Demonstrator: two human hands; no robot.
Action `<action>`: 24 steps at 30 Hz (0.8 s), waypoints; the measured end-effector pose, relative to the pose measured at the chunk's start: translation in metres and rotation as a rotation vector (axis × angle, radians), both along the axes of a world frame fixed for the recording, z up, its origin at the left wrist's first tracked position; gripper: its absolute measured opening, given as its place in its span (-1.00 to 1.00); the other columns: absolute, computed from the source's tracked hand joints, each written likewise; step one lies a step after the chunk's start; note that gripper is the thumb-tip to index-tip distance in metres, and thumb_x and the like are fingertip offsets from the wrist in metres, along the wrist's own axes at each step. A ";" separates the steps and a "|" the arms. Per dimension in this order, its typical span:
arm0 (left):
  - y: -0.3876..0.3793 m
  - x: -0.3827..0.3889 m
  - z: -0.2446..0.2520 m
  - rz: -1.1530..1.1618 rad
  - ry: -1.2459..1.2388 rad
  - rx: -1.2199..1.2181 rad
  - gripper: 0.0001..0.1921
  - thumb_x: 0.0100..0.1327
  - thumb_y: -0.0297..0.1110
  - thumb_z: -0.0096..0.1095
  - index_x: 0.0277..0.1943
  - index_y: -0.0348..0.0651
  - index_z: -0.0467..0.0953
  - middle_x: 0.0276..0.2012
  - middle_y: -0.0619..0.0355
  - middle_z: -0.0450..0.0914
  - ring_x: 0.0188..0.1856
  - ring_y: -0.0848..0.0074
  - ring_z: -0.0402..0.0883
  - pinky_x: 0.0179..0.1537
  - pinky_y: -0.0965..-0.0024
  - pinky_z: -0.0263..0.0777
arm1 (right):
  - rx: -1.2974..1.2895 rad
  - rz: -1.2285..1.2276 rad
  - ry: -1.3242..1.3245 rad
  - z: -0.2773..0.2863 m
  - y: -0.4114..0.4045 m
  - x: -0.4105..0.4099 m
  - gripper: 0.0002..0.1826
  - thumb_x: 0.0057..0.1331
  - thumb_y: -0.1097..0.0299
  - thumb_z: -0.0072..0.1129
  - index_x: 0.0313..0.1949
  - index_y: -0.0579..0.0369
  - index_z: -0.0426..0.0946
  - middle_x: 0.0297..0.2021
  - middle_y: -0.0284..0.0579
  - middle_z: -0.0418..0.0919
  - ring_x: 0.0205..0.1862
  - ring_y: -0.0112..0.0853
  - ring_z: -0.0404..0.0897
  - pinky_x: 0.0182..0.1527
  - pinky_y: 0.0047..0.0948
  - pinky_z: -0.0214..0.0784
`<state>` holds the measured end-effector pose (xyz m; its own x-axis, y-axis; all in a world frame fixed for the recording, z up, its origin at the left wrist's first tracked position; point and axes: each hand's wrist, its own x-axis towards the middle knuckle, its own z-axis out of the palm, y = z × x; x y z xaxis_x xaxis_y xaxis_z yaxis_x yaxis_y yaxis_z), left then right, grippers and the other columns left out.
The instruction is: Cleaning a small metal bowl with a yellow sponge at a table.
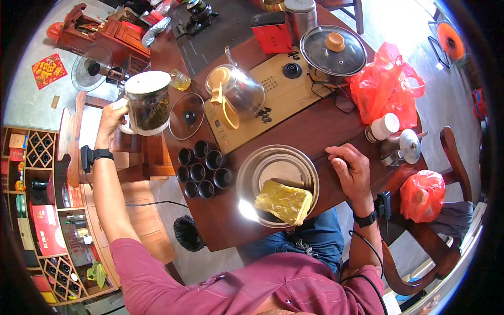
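My left hand (113, 114) grips the white handle of a large glass mug (149, 108), which has a white lid and dark tea leaves inside. It is held at the table's left side, beside a round glass lid (187, 116). My right hand (350, 169), fingers loosely curled, is at the table's near right and holds nothing visible. Between the hands stands a steel basin (245, 173) with a yellow-green sponge or cloth (283, 201) in it. Several small black cups (197, 172) are grouped left of the basin. A glass kettle (240, 92) with a yellow handle stands behind them.
The kettle is on a gold-coloured hotplate panel (236, 138), with a glass-lidded pot (334, 51) at its far end. A red plastic bag (384, 86), a white-capped jar (382, 127) and a metal pot (407, 146) stand at the right. Wooden chairs flank the table. Glasses lie near the pot.
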<state>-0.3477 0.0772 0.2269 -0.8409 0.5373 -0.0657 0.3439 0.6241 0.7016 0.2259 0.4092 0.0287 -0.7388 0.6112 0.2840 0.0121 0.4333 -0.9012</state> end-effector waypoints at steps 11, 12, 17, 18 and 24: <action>0.005 0.003 0.002 0.012 -0.001 -0.017 -0.83 0.24 -0.37 0.46 -0.20 -0.29 0.70 -0.44 0.26 0.61 -0.50 0.62 0.52 -0.44 0.45 0.45 | 0.000 0.004 -0.008 0.001 0.000 0.000 -0.74 0.45 0.31 0.29 0.02 0.18 0.73 -0.33 -0.01 0.65 -0.33 -0.18 0.67 -0.27 -0.30 0.47; 0.005 0.002 0.002 0.013 -0.001 -0.018 -0.83 0.24 -0.37 0.46 -0.20 -0.29 0.70 -0.44 0.26 0.61 -0.50 0.62 0.52 -0.44 0.45 0.45 | -0.001 0.004 -0.007 0.000 0.000 0.000 -0.74 0.45 0.31 0.29 0.02 0.18 0.73 -0.33 -0.01 0.65 -0.33 -0.18 0.67 -0.27 -0.30 0.47; 0.005 0.002 0.002 0.005 0.005 -0.022 -0.81 0.26 -0.35 0.47 -0.17 -0.29 0.70 -0.44 0.27 0.60 -0.50 0.62 0.52 -0.43 0.45 0.46 | -0.018 0.004 -0.006 0.000 0.001 0.001 -0.74 0.45 0.31 0.29 0.02 0.18 0.73 -0.33 -0.01 0.64 -0.34 -0.17 0.65 -0.27 -0.30 0.46; 0.005 0.002 0.002 0.005 0.005 -0.023 -0.81 0.26 -0.35 0.47 -0.17 -0.29 0.70 -0.44 0.27 0.60 -0.50 0.62 0.52 -0.43 0.45 0.46 | -0.018 0.004 -0.006 -0.001 0.000 0.001 -0.74 0.45 0.31 0.29 0.02 0.18 0.73 -0.33 -0.01 0.64 -0.34 -0.17 0.65 -0.27 -0.30 0.46; 0.000 -0.003 0.002 0.012 -0.002 -0.016 -0.82 0.26 -0.37 0.48 -0.16 -0.28 0.70 -0.43 0.27 0.61 -0.49 0.63 0.53 -0.43 0.45 0.47 | -0.016 0.012 -0.005 0.000 0.001 0.001 -0.73 0.46 0.29 0.30 0.02 0.17 0.73 -0.33 0.00 0.64 -0.34 -0.16 0.64 -0.28 -0.28 0.45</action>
<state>-0.3510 0.0773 0.2291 -0.8472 0.5259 -0.0758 0.3350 0.6394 0.6920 0.2266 0.4103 0.0286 -0.7478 0.6063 0.2707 0.0114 0.4194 -0.9077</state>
